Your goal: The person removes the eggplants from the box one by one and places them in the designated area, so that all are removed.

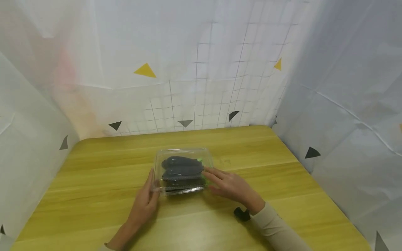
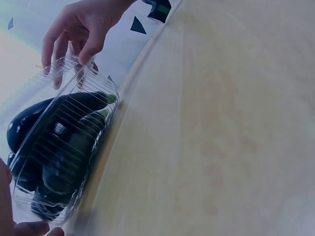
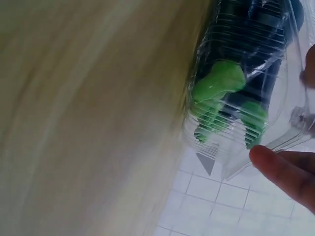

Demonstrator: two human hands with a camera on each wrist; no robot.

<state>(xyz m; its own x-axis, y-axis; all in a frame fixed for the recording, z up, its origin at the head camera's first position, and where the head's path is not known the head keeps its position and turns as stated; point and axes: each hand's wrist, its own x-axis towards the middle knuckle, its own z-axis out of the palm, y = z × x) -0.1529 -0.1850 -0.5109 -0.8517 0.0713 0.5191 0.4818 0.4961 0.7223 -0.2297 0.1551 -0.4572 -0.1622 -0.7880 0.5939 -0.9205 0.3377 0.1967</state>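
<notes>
A clear plastic box (image 1: 159, 158) stands on the table, with several dark eggplants (image 2: 64, 147) lying side by side inside. Their green stem ends (image 3: 221, 81) point to the right end. My left hand (image 1: 145, 205) holds the box's left end, with the thumb at the front corner. My right hand (image 1: 233, 188) rests its outstretched fingers on the right edge of the box's top. In the right wrist view, a fingertip (image 3: 263, 157) touches the clear rim near a corner. Whether the lid is fully fastened cannot be told.
The box is on a yellow wood-grain table (image 1: 267, 157). White sheets with grid lines and triangles form a back wall (image 1: 176, 42) and a right side wall (image 1: 345, 87). A small black device (image 1: 242, 213) is at the right wrist.
</notes>
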